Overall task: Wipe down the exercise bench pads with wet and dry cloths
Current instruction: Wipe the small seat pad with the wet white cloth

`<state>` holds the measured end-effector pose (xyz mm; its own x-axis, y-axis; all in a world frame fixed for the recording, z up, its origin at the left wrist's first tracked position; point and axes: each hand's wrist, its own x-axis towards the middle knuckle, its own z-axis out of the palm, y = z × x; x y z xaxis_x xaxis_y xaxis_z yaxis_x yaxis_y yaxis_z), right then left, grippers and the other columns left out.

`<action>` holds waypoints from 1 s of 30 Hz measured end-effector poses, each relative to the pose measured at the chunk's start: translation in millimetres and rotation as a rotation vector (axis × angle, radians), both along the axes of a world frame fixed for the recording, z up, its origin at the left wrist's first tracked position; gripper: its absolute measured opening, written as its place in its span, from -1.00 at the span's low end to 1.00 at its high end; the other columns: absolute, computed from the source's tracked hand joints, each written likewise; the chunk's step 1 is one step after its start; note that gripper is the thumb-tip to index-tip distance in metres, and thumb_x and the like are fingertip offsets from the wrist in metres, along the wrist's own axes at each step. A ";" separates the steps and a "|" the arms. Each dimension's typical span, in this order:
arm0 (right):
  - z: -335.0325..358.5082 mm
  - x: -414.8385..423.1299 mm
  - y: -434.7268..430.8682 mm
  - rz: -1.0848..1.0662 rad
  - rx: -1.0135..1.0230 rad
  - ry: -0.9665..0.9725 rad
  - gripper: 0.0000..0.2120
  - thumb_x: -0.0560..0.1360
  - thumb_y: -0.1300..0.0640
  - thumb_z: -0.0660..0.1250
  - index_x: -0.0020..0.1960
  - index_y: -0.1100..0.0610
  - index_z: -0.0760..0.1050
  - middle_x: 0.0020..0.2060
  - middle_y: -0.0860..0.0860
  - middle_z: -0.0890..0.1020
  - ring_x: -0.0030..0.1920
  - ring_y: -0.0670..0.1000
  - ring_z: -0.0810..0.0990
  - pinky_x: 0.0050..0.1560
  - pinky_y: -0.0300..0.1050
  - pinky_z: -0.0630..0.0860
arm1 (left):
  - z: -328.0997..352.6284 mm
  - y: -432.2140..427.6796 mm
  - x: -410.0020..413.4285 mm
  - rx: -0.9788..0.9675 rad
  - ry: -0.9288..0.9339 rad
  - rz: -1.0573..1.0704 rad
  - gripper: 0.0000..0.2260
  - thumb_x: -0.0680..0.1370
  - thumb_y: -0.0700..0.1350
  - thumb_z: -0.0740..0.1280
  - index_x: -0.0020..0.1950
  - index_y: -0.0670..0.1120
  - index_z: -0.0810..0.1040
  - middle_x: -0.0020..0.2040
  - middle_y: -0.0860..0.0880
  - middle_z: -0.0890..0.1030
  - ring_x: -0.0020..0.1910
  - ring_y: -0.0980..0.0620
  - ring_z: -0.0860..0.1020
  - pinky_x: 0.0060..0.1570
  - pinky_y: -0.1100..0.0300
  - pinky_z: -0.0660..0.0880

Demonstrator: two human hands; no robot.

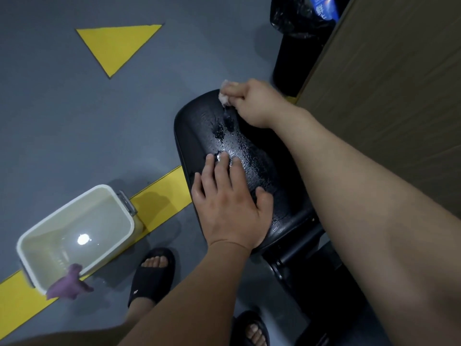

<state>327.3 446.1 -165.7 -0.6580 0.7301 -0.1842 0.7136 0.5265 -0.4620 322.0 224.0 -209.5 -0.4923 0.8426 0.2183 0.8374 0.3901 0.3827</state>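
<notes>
Near: purple cloth (68, 283) draped over the near corner of the white basin (107, 208), which sits on the floor to my left, water in it. Probably the dry cloth; judged light and limp, to be lifted by a bunched fold.

Middle: left hand (229, 203) flat on the near half of the bench pad (197, 126), fingers straight and spread, thumb out to the side, holding nothing. Forearm comes up from below; it reads as a brace.

Pad: black textured vinyl, beaded and pooled with water down its middle. Judged firm underneath but slick on top; a palm on it could slide.

Far: right hand (252, 103) at the far end of the pad, arm stretched out, fingers curled tight round a pale wet cloth (225, 96), a wad of it poking out beyond the knuckles. Cloth soft, sodden, likely to shed water when squeezed; best kept balled in the fist, pressed down, drawn towards me.

Beyond: black bin (296, 58).
</notes>
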 end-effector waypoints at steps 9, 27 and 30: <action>11.3 50.5 -11.2 -0.177 -0.261 0.146 -0.67 0.56 -0.05 0.34 0.28 0.01 0.63 -0.06 0.05 0.74 -0.13 -0.12 0.65 -0.05 -0.26 0.49 | -1.7 -0.3 -0.2 0.009 0.007 0.000 -0.43 0.49 0.12 0.25 0.41 -0.16 0.51 0.48 -0.14 0.45 0.55 -0.19 0.28 0.44 -0.25 0.24; 4.7 73.4 -53.5 0.329 -0.045 -0.013 -0.36 0.50 0.46 0.10 0.53 0.12 0.37 0.56 -0.03 0.29 0.57 -0.15 0.14 0.55 -0.37 -0.04 | 0.8 -0.6 0.5 0.008 -0.019 0.003 -0.45 0.49 0.11 0.24 0.40 -0.16 0.50 0.46 -0.15 0.47 0.54 -0.19 0.29 0.42 -0.26 0.26; -3.0 59.6 -42.4 0.384 0.033 -0.012 -0.33 0.47 0.51 0.13 0.53 0.14 0.38 0.56 0.02 0.32 0.58 -0.03 0.21 0.60 -0.21 0.06 | 0.6 -0.4 0.4 0.005 -0.007 0.005 -0.45 0.49 0.12 0.24 0.40 -0.16 0.50 0.46 -0.14 0.47 0.54 -0.19 0.29 0.41 -0.25 0.27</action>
<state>386.8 403.7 -168.7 -0.8825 0.4369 -0.1744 0.4672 0.7710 -0.4329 322.3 223.6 -208.9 -0.4978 0.8393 0.2184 0.8327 0.3923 0.3907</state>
